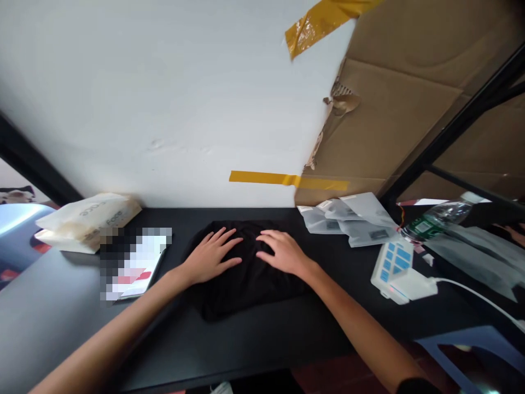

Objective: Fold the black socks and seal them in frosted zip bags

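1. The dark table [254,339] runs along the near edge, both forearms reaching over it.
2. The left hand [211,254] and right hand [283,251] lie flat, fingers spread and gripping nothing, palms pressed on a folded black garment [246,279] in the middle of the table.
3. Left of it lie a blurred packet [133,262] and a cream bag [88,219]; to the right, a white device with blue keys [394,268].
4. Farther right lie clear pouches [353,219] and a plastic bottle [438,216].
5. Behind stand a white wall [164,98] and taped cardboard [394,109].
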A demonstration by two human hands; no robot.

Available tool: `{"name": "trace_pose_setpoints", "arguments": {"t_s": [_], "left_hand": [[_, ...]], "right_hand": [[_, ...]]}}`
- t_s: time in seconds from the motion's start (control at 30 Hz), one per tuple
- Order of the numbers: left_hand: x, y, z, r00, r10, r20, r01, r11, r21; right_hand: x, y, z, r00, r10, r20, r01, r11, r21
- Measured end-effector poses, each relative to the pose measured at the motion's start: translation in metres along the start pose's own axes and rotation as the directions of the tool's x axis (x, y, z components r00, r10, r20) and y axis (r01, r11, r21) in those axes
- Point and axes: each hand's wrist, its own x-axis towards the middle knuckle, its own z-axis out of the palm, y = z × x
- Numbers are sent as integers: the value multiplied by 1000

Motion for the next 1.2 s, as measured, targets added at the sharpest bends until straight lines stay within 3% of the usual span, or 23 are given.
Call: {"name": "trace_pose_setpoints", "arguments": {"t_s": [0.1,0.17,0.2,0.33,0.37,0.43,0.5,0.6,0.7,0.77,0.9,1.03,1.1,1.2], "left_hand": [[24,-21,-32,998,-54,-13,52,994,-98],[45,-39,-49,999,-47,-6,46,997,-69],[55,-48,-53,999,-29,43,31,998,-53],[84,-70,-49,950,-29,311,56,996,-76],[87,-71,-45,937,-26,347,62,994,-93],[89,-70,-41,930,-5,367,54,991,-121],[82,-65,-43,942,42,332,0,992,-127],[63,-53,-53,958,183,220,-180,983,-35],[43,-40,-55,930,311,198,-338,934,120],[34,-32,-53,914,323,246,-370,911,180],[17,-21,-56,905,280,319,-346,922,172],[-17,9,-66,942,274,192,-297,949,104],[-37,32,-60,934,323,156,-334,941,49],[-58,59,-37,924,363,123,-370,928,43]], "right_hand": [[22,31,-30,994,62,-90,-59,998,33],[37,56,-46,994,103,-31,-101,994,36],[44,67,-51,988,141,63,-144,988,48],[67,88,-56,863,247,440,-277,961,4],[70,88,-55,846,252,470,-268,963,-33],[72,84,-55,855,239,461,-217,971,-99],[67,77,-57,888,184,422,-143,982,-127],[48,65,-59,945,10,327,47,985,-165],[29,53,-53,947,-145,288,239,915,-325],[21,46,-48,930,-157,332,295,858,-421],[11,36,-57,938,-97,332,242,871,-428],[-18,25,-79,965,-46,259,122,950,-288],[-38,19,-81,956,-47,288,110,972,-206],[-64,16,-73,950,-59,307,109,983,-149]]}}
